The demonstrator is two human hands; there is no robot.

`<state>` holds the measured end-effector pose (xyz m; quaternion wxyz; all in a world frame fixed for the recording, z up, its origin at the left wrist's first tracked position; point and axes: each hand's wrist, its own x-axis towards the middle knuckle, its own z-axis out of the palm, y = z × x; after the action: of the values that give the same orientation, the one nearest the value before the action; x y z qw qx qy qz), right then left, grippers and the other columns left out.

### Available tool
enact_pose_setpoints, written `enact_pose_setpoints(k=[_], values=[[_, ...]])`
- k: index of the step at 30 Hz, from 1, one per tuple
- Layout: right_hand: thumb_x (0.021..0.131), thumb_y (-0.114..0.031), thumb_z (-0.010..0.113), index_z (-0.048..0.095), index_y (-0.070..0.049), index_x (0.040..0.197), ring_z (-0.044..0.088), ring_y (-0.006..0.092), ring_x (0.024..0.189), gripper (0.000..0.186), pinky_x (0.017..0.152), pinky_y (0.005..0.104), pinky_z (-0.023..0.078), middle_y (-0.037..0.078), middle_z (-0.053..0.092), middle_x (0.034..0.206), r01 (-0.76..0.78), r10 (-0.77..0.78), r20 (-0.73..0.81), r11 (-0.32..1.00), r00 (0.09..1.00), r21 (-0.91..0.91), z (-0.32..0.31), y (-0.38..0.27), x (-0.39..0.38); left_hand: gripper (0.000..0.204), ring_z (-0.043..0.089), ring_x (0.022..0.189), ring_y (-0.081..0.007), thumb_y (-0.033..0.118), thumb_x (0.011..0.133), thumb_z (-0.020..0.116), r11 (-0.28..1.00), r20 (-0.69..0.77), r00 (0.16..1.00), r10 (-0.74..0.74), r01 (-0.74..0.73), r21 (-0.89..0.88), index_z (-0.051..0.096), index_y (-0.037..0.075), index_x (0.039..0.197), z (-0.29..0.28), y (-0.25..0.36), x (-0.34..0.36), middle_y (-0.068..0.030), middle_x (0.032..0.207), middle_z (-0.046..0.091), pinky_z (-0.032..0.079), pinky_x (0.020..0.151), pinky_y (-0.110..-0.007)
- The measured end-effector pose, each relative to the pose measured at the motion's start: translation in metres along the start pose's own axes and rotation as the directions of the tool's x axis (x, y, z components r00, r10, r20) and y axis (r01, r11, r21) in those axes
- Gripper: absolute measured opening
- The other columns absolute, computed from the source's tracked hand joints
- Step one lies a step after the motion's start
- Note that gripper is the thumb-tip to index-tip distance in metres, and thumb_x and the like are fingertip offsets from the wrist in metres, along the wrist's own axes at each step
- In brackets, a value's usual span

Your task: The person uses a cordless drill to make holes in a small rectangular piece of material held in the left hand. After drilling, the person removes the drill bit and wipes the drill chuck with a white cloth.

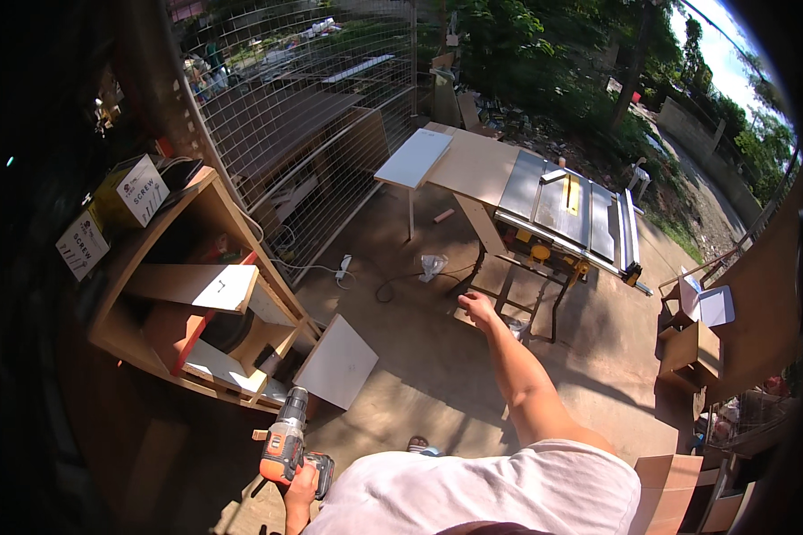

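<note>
My left hand (302, 486) is wrapped around the grip of an orange and black cordless drill (284, 443) at the lower left. The drill's chuck points away from me, towards a white-faced board (337, 361) leaning by a wooden cabinet. My right arm stretches far forward over the floor, and my right hand (477, 308) has its fingers curled closed. Whether anything small is inside those fingers cannot be made out. Nearest to that hand are the dark legs of a table saw (558, 209); the hand appears in front of them.
The open wooden cabinet (201, 192) at left carries screw boxes (143, 190) on top. A power strip (343, 267) with a white cord and a plastic bag (433, 267) lie on the concrete. A white panel (415, 158) joins the saw's bench. Cardboard boxes (690, 355) stand at right.
</note>
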<state>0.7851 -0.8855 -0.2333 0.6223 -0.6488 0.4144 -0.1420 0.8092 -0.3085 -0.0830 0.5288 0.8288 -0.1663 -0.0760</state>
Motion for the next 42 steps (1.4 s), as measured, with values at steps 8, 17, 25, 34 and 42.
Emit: enact_pose_setpoints(k=[8,17,25,34,42], values=[[0.087,-0.038,0.066,0.068,-0.012,0.109,0.061,0.0213,0.078,0.034,0.065,0.0367,0.050,0.008,0.067,0.094,-0.318,0.701,0.222,0.552,0.677,-0.771,0.038,0.260,-0.252,0.007,0.055,0.067,-0.0185,0.008,0.079,0.058,0.996,-0.123,0.991,-0.044,0.054,0.076,0.057,0.002,0.082,-0.029,-0.023,-0.030,-0.0040,0.072,0.055,0.044,0.064,-0.034],[0.090,-0.034,0.063,0.065,-0.009,0.104,0.055,0.0167,0.058,0.029,0.049,0.0328,0.044,0.005,0.059,0.073,-0.234,0.595,0.289,0.648,0.750,-0.725,0.098,0.205,-0.273,0.029,0.060,0.077,-0.0186,0.015,0.077,0.068,0.948,-0.155,0.937,-0.312,0.298,-0.109,0.061,0.002,0.102,-0.084,-0.058,-0.051,-0.0080,0.086,0.062,0.049,0.069,-0.035],[0.089,-0.030,0.063,0.063,-0.005,0.101,0.050,0.0132,0.046,0.028,0.041,0.0308,0.039,0.004,0.055,0.062,0.050,0.240,0.389,0.794,0.889,-0.605,0.204,0.173,-0.203,0.050,0.060,0.081,-0.0152,0.012,0.069,0.070,0.872,-0.329,0.851,-0.410,0.260,-0.414,0.055,0.005,0.116,-0.186,-0.161,-0.095,-0.0037,0.092,0.060,0.049,0.072,-0.033],[0.084,-0.032,0.064,0.059,-0.004,0.123,0.067,0.0292,0.084,0.048,0.077,0.0369,0.051,0.017,0.069,0.087,0.606,0.139,0.803,0.585,0.580,-0.539,0.499,0.046,-0.353,0.021,0.057,0.070,-0.0119,0.003,0.084,0.064,0.788,-0.418,0.853,-0.311,-0.015,-0.616,0.060,0.007,0.104,-0.356,-0.208,-0.090,-0.0034,0.074,0.058,0.050,0.067,-0.031],[0.097,-0.014,0.044,0.056,0.000,0.086,0.054,0.0178,0.070,0.021,0.069,0.0266,0.046,0.008,0.056,0.077,0.625,-0.131,0.918,0.767,0.374,-0.146,0.681,0.007,-0.366,0.059,0.058,0.068,-0.0199,0.024,0.083,0.070,0.382,-0.355,0.933,-0.057,-0.308,-0.871,0.047,0.002,0.133,-0.467,-0.248,-0.012,-0.0088,0.071,0.058,0.048,0.076,-0.037]])
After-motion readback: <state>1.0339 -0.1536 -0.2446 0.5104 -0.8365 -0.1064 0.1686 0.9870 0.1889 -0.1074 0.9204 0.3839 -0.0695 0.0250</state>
